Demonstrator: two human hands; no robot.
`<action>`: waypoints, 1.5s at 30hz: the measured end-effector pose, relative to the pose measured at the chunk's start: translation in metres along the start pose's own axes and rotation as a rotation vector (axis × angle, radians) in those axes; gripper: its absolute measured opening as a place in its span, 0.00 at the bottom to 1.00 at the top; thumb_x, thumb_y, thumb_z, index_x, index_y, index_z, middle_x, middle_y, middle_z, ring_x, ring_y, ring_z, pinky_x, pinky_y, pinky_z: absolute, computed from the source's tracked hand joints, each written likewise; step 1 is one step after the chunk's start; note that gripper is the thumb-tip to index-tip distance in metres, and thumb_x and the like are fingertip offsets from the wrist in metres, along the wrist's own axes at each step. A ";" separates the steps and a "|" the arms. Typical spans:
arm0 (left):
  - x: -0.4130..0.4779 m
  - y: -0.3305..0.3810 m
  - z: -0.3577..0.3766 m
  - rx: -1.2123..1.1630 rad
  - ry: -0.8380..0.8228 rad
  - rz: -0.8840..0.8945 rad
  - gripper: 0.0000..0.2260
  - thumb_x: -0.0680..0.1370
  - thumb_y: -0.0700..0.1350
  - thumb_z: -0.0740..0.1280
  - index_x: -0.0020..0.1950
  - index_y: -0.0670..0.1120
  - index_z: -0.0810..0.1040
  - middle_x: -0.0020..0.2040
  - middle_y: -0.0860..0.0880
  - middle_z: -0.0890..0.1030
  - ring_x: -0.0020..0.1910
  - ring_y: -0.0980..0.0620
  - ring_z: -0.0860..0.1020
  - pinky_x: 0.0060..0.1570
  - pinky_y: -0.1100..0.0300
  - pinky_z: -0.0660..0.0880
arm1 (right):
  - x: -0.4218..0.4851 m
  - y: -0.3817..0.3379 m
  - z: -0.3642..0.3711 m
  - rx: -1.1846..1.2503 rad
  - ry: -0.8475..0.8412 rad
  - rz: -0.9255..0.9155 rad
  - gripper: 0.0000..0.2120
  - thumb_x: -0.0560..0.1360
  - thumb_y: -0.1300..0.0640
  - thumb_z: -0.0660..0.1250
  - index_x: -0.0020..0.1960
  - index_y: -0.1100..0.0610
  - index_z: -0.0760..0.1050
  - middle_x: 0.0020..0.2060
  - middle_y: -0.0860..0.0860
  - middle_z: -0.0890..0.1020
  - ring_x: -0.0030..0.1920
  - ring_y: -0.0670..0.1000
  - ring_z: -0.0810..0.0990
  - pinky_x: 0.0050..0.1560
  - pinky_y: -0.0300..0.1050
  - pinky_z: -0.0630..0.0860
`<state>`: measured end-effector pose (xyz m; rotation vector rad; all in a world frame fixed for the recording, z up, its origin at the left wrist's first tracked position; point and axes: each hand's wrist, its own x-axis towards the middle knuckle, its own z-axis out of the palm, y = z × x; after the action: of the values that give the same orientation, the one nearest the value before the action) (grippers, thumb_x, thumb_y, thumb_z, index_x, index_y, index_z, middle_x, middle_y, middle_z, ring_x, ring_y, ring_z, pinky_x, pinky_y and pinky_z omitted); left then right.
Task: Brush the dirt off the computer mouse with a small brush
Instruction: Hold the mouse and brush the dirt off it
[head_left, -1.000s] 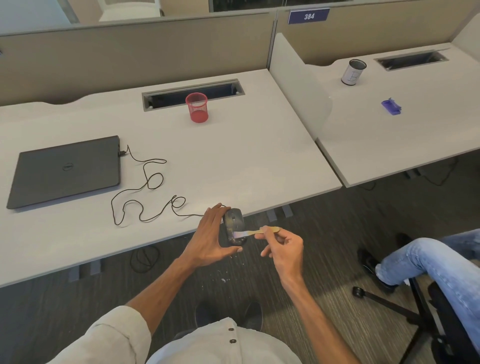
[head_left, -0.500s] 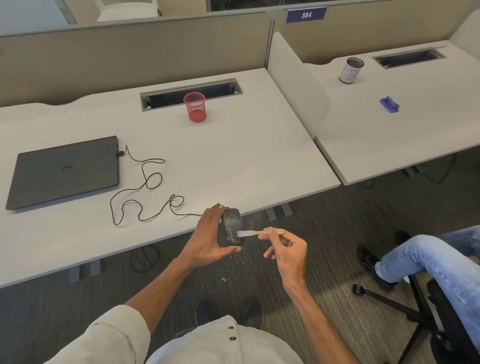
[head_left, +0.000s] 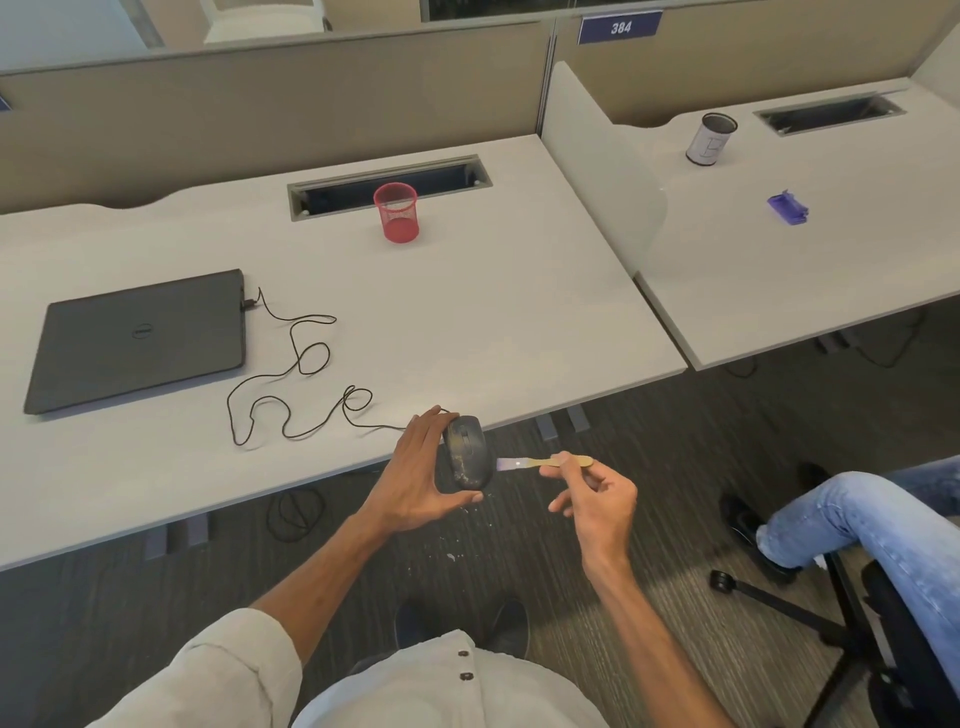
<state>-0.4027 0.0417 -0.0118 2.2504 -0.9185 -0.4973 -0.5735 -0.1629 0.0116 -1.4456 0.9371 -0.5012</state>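
The left hand (head_left: 415, 478) holds the mouse (head_left: 466, 453) just past the near edge of the surface (head_left: 467, 312), out over the floor (head_left: 649, 467); its grip is closed on the mouse, fingers behind the far end and the thumb under the near end, so that the top of the mouse faces right. Pale specks of dirt show on the lower part of the mouse's dark shell. The right hand (head_left: 597, 493) pinches the brush (head_left: 540, 462) by its light wooden handle between thumb and forefinger, the other fingers loosely curled, so this grip too is closed, on the brush. The brush lies roughly level and points left, its pale bristle end (blurred, with a small bright glint) just beside the right flank of the mouse; whether the bristles touch the shell cannot be told. A thin black cord (head_left: 291, 384) runs from the mouse in loose loops across the surface to a closed dark laptop (head_left: 140, 338) at the left. Further back stands a red mesh cup (head_left: 396, 212), in front of a long cable slot (head_left: 389, 184). A few white crumbs (head_left: 451, 557) lie on the floor below the hands. On the neighbouring surface to the right are a grey mesh cup (head_left: 710, 139) and a small purple thing (head_left: 788, 208). A leg in blue jeans (head_left: 857, 525) shows at the right edge.
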 end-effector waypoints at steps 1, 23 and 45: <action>0.000 0.001 0.000 -0.004 -0.004 -0.002 0.53 0.70 0.72 0.78 0.85 0.51 0.59 0.86 0.50 0.61 0.83 0.55 0.58 0.83 0.50 0.57 | -0.002 -0.003 0.003 0.022 -0.042 -0.013 0.07 0.83 0.52 0.75 0.51 0.51 0.91 0.42 0.49 0.92 0.27 0.51 0.83 0.27 0.37 0.75; 0.000 0.003 0.000 -0.005 -0.013 -0.015 0.53 0.70 0.72 0.77 0.86 0.51 0.59 0.87 0.49 0.60 0.86 0.48 0.59 0.85 0.45 0.59 | -0.026 0.003 0.023 -0.205 -0.155 -0.224 0.06 0.82 0.52 0.75 0.52 0.43 0.90 0.39 0.44 0.90 0.32 0.51 0.84 0.30 0.40 0.81; -0.004 -0.002 -0.003 0.009 0.017 -0.001 0.54 0.70 0.72 0.78 0.86 0.51 0.59 0.86 0.49 0.60 0.85 0.55 0.56 0.84 0.50 0.54 | -0.047 -0.007 0.023 -0.607 -0.081 -0.841 0.17 0.86 0.44 0.67 0.58 0.54 0.90 0.44 0.44 0.90 0.33 0.40 0.81 0.32 0.36 0.78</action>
<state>-0.4023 0.0468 -0.0107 2.2600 -0.9124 -0.4745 -0.5811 -0.1127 0.0267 -2.4042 0.3755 -0.7944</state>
